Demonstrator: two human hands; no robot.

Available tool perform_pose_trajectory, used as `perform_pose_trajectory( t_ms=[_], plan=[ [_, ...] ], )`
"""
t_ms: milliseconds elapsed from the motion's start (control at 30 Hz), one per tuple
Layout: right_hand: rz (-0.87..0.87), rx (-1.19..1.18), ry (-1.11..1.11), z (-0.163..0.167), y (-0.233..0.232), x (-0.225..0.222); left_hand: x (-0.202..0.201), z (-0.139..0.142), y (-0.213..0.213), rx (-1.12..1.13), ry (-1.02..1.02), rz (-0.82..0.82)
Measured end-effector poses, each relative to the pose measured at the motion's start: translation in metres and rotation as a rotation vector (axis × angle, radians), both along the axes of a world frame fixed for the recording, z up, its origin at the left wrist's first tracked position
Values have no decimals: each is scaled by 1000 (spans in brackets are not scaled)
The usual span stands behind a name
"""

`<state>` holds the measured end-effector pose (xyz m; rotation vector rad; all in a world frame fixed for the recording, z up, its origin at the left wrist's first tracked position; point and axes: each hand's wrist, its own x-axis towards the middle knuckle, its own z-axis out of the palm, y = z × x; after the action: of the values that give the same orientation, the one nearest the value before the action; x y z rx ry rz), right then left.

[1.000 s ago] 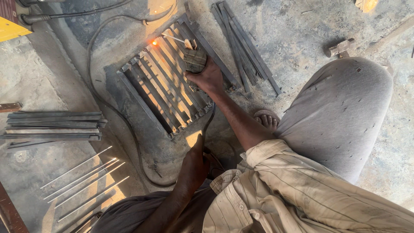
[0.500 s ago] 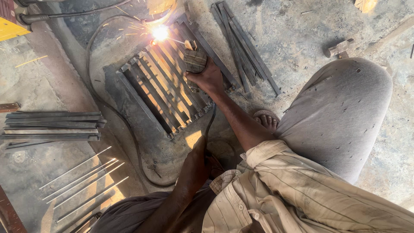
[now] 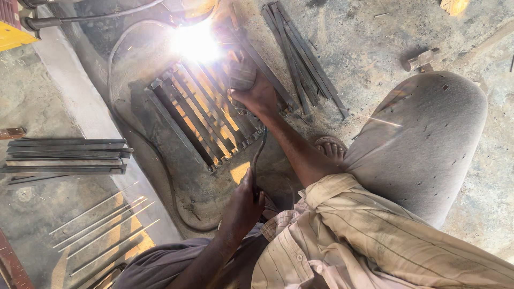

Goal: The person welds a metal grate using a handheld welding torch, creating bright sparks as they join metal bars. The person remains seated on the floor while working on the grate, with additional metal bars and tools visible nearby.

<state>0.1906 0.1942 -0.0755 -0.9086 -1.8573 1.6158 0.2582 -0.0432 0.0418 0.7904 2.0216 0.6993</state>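
A rectangular metal grate (image 3: 184, 115) of parallel bars lies on the concrete floor in front of me. My right hand (image 3: 257, 96) reaches over its far right corner and grips a welding electrode holder (image 3: 241, 72). A bright white arc (image 3: 195, 43) glares at the grate's far end, just past the holder. My left hand (image 3: 243, 206) is low and near my body, closed around the dark welding cable (image 3: 257, 155) that runs up toward the holder. My right knee (image 3: 428, 139) in grey trousers is bent at the right.
A bundle of flat steel bars (image 3: 302, 59) lies right of the grate. Dark angle bars (image 3: 64, 158) are stacked at the left, with thin rods (image 3: 101, 225) below them. A cable (image 3: 115, 80) loops around the grate. A small hammer (image 3: 420, 60) lies at the upper right. My sandalled foot (image 3: 332, 147) rests beside the knee.
The weld spot has grown from a small orange glow to a large white glare with sparks. My right hand has shifted slightly along the grate's far end; my left hand stays on the cable.
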Motion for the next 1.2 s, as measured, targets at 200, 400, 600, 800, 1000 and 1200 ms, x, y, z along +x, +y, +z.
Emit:
perform_pose_trajectory(
  t_ms=[200, 400, 600, 800, 1000, 1200],
  plan=[
    [-11, -38, -4, -9, 1, -3, -2, -6, 0, -86, -95, 2],
    [11, 28, 8, -26, 4, -4, 1, -13, -4, -36, -99, 14],
    [2, 12, -2, -24, 3, -4, 0, -18, -7, -7, -82, -9],
    [-5, -20, 5, -13, 3, -2, 0, -15, -5, -114, -77, 1],
    [1, -81, 20, -8, 3, -1, -1, -9, -1, -164, -97, -9],
    [4, -94, 12, -4, 3, -1, -1, -5, 0, -134, -64, -12]
  ],
)
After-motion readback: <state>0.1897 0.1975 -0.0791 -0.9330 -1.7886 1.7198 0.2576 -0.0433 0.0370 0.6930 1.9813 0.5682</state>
